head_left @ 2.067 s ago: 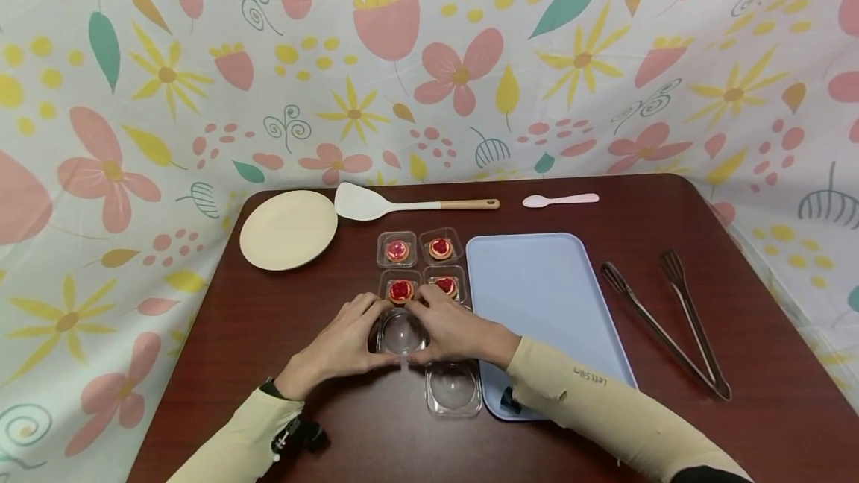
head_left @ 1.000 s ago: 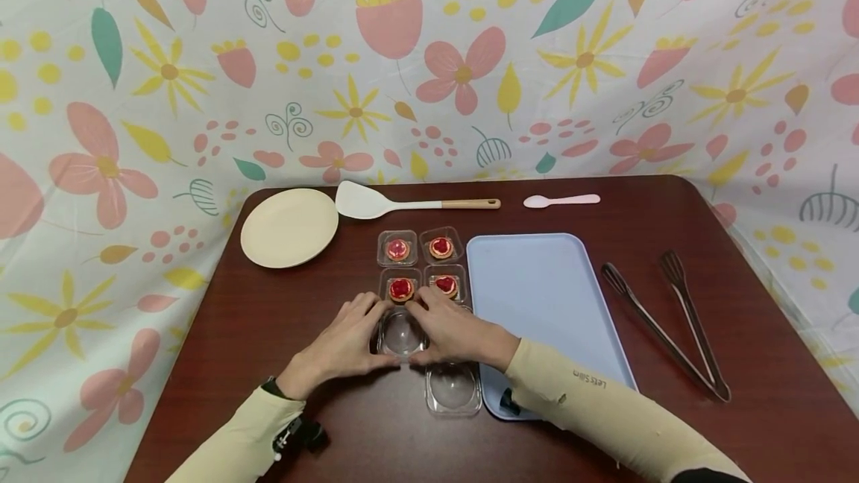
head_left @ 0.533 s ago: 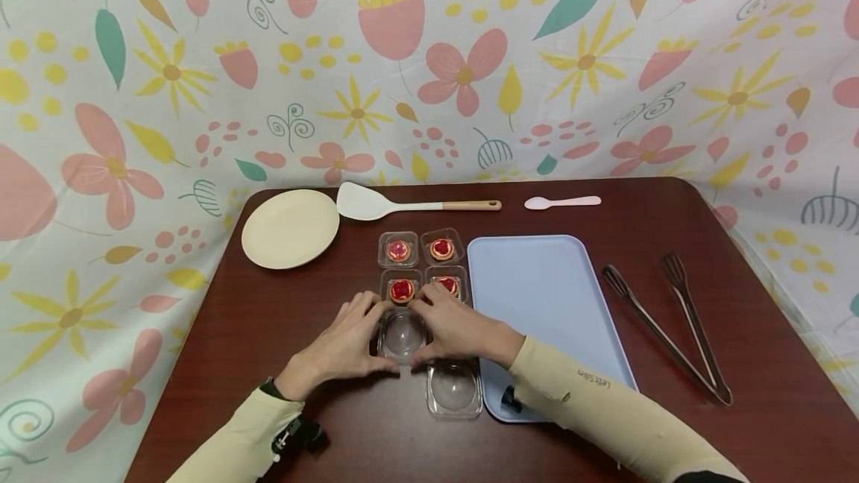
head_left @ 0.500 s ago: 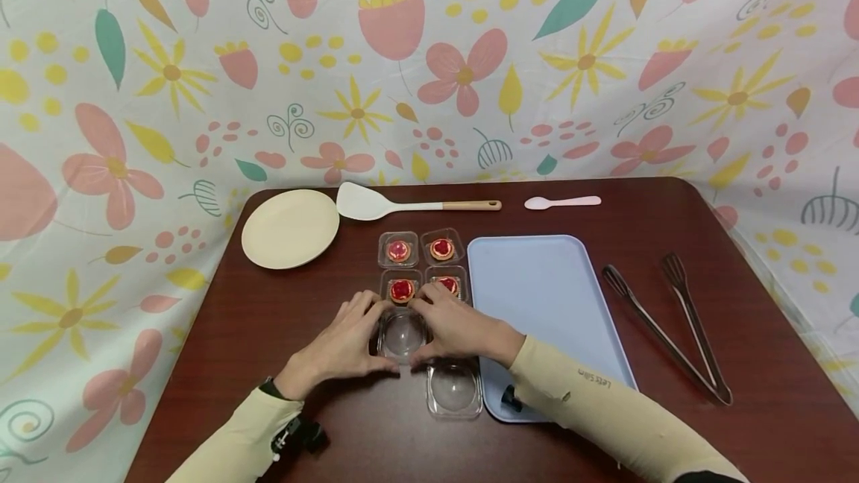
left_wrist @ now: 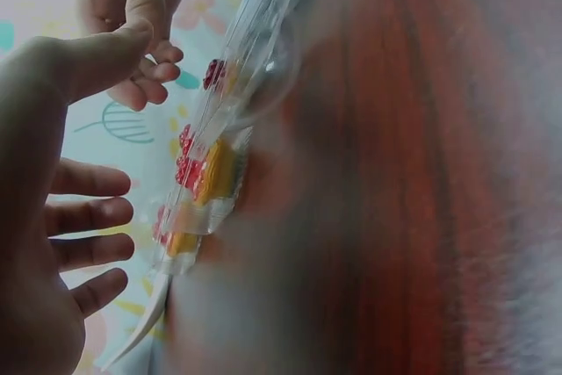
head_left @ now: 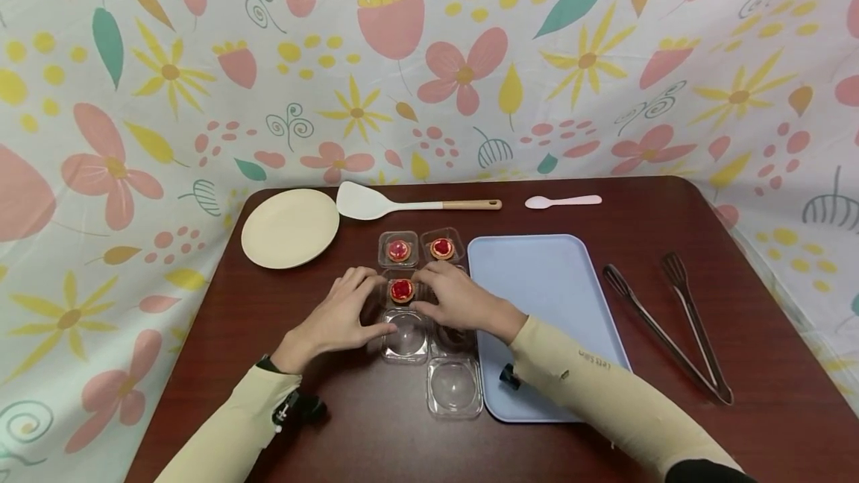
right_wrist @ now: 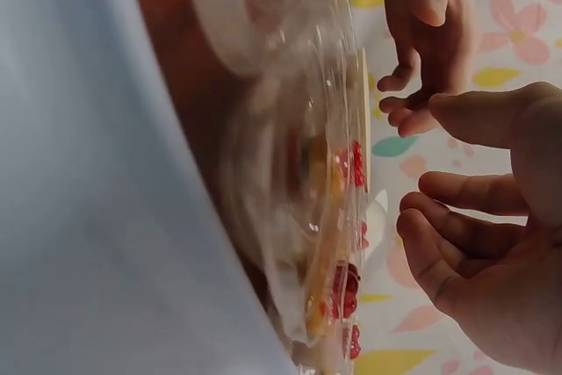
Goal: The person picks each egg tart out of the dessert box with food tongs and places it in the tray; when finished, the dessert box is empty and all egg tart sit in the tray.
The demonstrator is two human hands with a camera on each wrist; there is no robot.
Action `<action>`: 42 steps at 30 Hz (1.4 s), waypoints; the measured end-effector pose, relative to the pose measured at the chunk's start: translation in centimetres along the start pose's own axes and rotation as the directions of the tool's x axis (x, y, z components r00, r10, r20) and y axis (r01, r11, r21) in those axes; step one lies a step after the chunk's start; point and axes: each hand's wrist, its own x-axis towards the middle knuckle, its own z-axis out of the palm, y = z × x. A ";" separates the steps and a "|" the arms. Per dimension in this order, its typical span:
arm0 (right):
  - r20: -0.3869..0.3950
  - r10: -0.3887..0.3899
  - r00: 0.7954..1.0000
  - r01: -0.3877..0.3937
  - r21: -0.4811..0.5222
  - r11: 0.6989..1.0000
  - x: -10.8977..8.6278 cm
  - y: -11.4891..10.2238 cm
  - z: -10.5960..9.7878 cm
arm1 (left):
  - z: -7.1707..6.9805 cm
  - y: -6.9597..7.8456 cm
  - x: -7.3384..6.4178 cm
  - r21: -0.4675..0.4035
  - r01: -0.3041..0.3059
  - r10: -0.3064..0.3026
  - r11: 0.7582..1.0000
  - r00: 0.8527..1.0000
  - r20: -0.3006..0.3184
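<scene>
My left hand (head_left: 329,323) and right hand (head_left: 463,300) hover facing each other above a cluster of clear plastic boxes, thumbs and fingers apart, nothing between them. Just below them is a clear box (head_left: 406,337) with its rounded lid on. Behind it a small red-topped tart (head_left: 402,290) shows in its own box. Two more tarts stand farther back, a left tart (head_left: 399,250) and a right tart (head_left: 441,248). My right hand covers the box beside the near tart. In the wrist views, the left hand (left_wrist: 53,217) and right hand (right_wrist: 492,234) show spread or loosely bent fingers.
A clear rounded plastic piece (head_left: 454,387) lies at the front, beside a blue tray (head_left: 546,319). Metal tongs (head_left: 671,334) lie open at the right. Along the back are a cream plate (head_left: 290,228), a white spatula (head_left: 365,201) and a pink spoon (head_left: 564,202).
Both hands have let go of the lidded clear box and risen away from its sides, shifting slightly toward the back. The box stays close to where it was.
</scene>
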 end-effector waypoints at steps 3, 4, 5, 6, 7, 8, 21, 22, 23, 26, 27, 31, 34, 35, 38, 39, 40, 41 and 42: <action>-0.011 0.009 1.000 -0.009 0.025 1.000 0.4 0.3 -0.2 | 0.0 -0.3 0.5 -0.009 0.002 -0.002 1.000 1.000 -0.008; -0.015 0.010 1.000 -0.010 0.031 0.999 0.5 0.4 -0.2 | 0.1 -0.4 0.7 -0.013 0.003 -0.004 1.000 1.000 -0.008; -0.018 0.013 1.000 -0.012 0.036 0.999 0.7 0.5 -0.3 | 0.1 -0.6 0.9 -0.014 0.004 -0.004 1.000 1.000 -0.011; -0.023 0.017 1.000 -0.016 0.040 0.999 0.8 0.6 -0.3 | 0.2 -0.7 1.1 -0.015 0.007 -0.007 1.000 1.000 -0.013; -0.027 0.022 0.999 -0.021 0.040 0.999 1.0 0.7 -0.4 | 0.2 -0.8 1.3 -0.017 0.009 -0.009 1.000 1.000 -0.016; -0.029 0.030 0.999 -0.029 0.045 0.999 1.1 0.7 -0.5 | 0.2 -0.9 1.4 -0.019 0.013 -0.013 1.000 1.000 -0.018; -0.042 0.094 0.995 -0.090 0.089 0.992 3.5 2.2 -1.2 | 0.7 -3.3 3.1 -0.050 0.058 -0.060 0.997 0.997 -0.049; -0.039 0.102 0.994 -0.098 0.093 0.991 3.7 2.3 -1.2 | 0.7 -3.5 3.2 -0.049 0.063 -0.065 0.997 0.997 -0.049; -0.037 0.111 0.993 -0.108 0.096 0.990 3.9 2.4 -1.3 | 0.7 -3.6 3.3 -0.051 0.069 -0.071 0.996 0.996 -0.049; -0.029 0.136 0.990 -0.132 0.102 0.986 4.2 2.8 -1.4 | 0.6 -3.9 3.7 -0.050 0.086 -0.088 0.995 0.995 -0.043; -0.028 0.140 0.990 -0.137 0.104 0.985 4.3 2.9 -1.4 | 0.6 -4.0 3.8 -0.049 0.093 -0.095 0.994 0.995 -0.040; -0.025 0.138 0.990 -0.135 0.093 0.986 5.0 3.1 -1.6 | 0.6 -4.5 4.3 -0.050 0.112 -0.113 0.993 0.993 -0.036; -0.018 0.144 0.989 -0.142 0.076 0.987 5.5 3.3 -1.6 | 0.7 -4.9 4.6 -0.055 0.116 -0.118 0.992 0.992 -0.040; -0.017 0.150 0.989 -0.148 0.077 0.986 5.7 3.4 -1.6 | 0.7 -5.0 4.8 -0.058 0.113 -0.116 0.992 0.992 -0.042; -0.011 0.164 0.986 -0.163 0.070 0.984 6.2 3.7 -1.7 | 0.8 -5.3 5.1 -0.061 0.104 -0.107 0.993 0.993 -0.046; -0.009 0.168 0.986 -0.167 0.070 0.983 6.3 3.8 -1.6 | 0.8 -5.4 5.2 -0.059 0.103 -0.106 0.993 0.993 -0.046; -0.004 0.173 0.985 -0.172 0.073 0.982 6.5 3.9 -1.6 | 0.9 -5.5 5.3 -0.060 0.103 -0.106 0.993 0.993 -0.046; 0.002 0.178 0.984 -0.177 0.074 0.981 6.6 4.0 -1.6 | 0.9 -5.6 5.4 -0.060 0.105 -0.108 0.993 0.993 -0.044; 0.009 0.182 0.983 -0.183 0.072 0.981 6.7 4.1 -1.5 | 1.0 -5.6 5.5 -0.061 0.110 -0.112 0.992 0.993 -0.041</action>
